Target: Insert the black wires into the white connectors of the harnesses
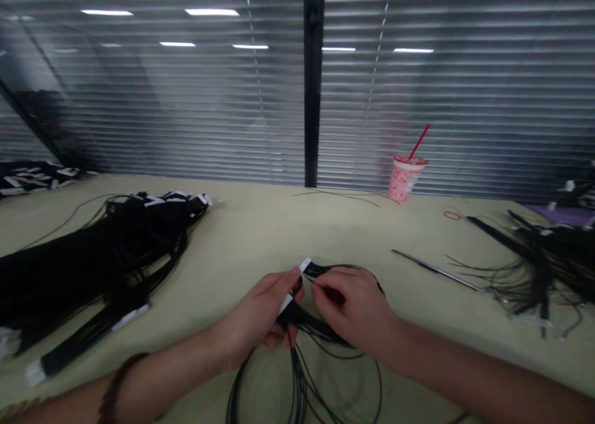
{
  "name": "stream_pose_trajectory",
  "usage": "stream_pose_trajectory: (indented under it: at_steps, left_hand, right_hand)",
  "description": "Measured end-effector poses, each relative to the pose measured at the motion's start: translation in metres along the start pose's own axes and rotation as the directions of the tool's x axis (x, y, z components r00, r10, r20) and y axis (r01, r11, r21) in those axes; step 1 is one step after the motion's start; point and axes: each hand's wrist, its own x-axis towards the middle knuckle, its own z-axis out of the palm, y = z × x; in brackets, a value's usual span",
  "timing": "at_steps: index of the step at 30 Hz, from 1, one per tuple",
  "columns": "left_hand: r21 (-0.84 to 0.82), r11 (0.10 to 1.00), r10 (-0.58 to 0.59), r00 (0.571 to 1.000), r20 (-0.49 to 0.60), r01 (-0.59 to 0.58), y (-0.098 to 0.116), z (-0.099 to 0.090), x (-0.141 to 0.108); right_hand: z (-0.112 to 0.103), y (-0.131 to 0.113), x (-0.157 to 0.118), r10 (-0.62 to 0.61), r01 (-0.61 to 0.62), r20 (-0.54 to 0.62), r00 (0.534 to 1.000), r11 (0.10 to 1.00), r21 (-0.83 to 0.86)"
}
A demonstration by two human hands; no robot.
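My left hand (267, 309) is closed around a bundle of thin black wires (309, 318) near a white end piece (285, 303). A second white end (305, 265) pokes up beyond my left thumb, with black wires curving from it to the right. Beside it, my right hand (353, 306) pinches at the wires with thumb and forefinger close together; the exact strand between them is too small to make out. Loose loops of the wire (300, 387) hang below both hands toward the table's near edge.
On the left lies a large heap of black wire bundles (93, 256) with white ends. A slim metal rod-like tool (437, 269) rests at right, near more loose black wires (534, 256). A pink cup (403, 179) with a red straw and rubber bands (452, 214) are farther back.
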Motion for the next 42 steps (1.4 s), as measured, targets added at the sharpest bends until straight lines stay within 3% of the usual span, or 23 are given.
stream_pose_trajectory:
  at_steps: [12, 23, 28, 30, 34, 37, 42]
  left_hand:
    - [0.029, 0.999, 0.016, 1.0, 0.023, -0.017, -0.001, 0.0, 0.001]
    - [0.166, 0.977, 0.114, 0.987, 0.109, -0.131, 0.003, 0.004, -0.004]
    - [0.103, 0.99, 0.092, 0.993, 0.07, -0.099, 0.003, 0.005, -0.005]
    - [0.068, 0.995, 0.068, 0.997, 0.03, -0.07, 0.002, 0.005, -0.005]
    - [0.025, 0.999, 0.043, 0.999, 0.012, -0.043, 0.001, 0.005, -0.003]
    - [-0.004, 0.998, 0.056, 0.998, 0.034, -0.056, 0.001, 0.002, -0.002]
    - [-0.126, 0.989, 0.081, 0.994, 0.073, -0.071, -0.002, -0.002, 0.0]
  right_hand:
    - [0.003, 0.002, 0.004, -0.06, 0.06, -0.073, 0.996, 0.998, 0.003]
    - [0.006, -0.003, 0.002, -0.085, 0.088, -0.099, 0.991, 0.996, 0.032]
    - [0.001, 0.003, 0.006, -0.114, 0.114, -0.04, 0.993, 0.994, 0.0]
    - [-0.003, 0.01, 0.009, -0.148, 0.148, 0.002, 0.989, 0.987, -0.06]
    - [-0.011, 0.032, 0.012, -0.231, 0.247, 0.09, 0.969, 0.903, -0.351]
    - [-0.016, 0.05, 0.015, -0.15, 0.178, 0.098, 0.984, 0.887, -0.426]
    - [-0.023, 0.06, 0.019, -0.056, 0.054, 0.0, 0.998, 0.96, -0.274]
